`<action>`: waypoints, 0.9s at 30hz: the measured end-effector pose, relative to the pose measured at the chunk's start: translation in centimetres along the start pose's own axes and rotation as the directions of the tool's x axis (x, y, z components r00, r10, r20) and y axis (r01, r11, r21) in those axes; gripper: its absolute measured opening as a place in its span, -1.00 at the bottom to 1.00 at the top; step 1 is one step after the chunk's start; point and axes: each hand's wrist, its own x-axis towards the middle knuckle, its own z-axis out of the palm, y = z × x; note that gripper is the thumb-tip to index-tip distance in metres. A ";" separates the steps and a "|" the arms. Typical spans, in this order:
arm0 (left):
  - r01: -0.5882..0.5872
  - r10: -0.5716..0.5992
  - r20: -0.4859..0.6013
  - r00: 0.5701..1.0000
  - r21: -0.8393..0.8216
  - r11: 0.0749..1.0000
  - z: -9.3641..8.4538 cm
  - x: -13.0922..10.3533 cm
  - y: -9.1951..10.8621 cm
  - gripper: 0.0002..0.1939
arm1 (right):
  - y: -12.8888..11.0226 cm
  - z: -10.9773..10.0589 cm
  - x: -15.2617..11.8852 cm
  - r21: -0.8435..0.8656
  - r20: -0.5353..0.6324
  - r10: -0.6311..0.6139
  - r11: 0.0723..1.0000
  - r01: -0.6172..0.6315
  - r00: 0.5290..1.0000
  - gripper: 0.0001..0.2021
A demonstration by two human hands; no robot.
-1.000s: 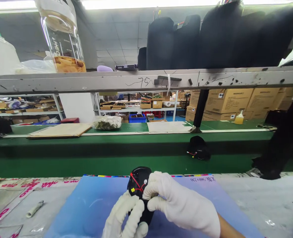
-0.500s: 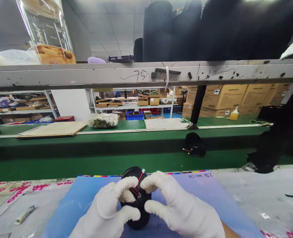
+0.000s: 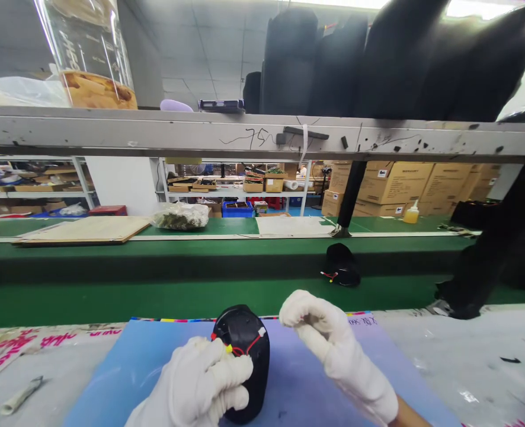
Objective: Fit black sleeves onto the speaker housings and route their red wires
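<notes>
A black oval casing [image 3: 259, 362] stands on the blue-violet sheet in front of me. Thin red wires [image 3: 254, 343] with a white plug [image 3: 262, 332] and a yellow connector [image 3: 229, 349] come out of its face. My left hand [image 3: 200, 379], in a white glove, grips the casing from the left, its fingers bent across the lower face and wires. To the right and apart from the casing, my gloved right hand [image 3: 320, 329] is raised. Its fingers are loosely curled with a gap to the thumb, and nothing shows between them.
A similar black casing [image 3: 341, 267] with red wires lies on the green conveyor belt [image 3: 156, 299]. A shelf beam [image 3: 178, 133] crosses above, carrying a glass jar [image 3: 96, 65] and black shapes. A black post [image 3: 489, 255] stands right. The blue sheet [image 3: 124, 367] covers the bench.
My right hand has let go of the casing and moved up and right. My left hand now lies across the casing's lower face, and more of the wires and plugs shows.
</notes>
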 end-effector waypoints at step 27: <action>0.123 -0.116 -0.048 0.992 0.218 0.968 -1.9 0.0 0.3 -0.63 | 1.1 4.9 0.1 -0.500 0.068 -0.452 0.756 0.422 0.890 -0.80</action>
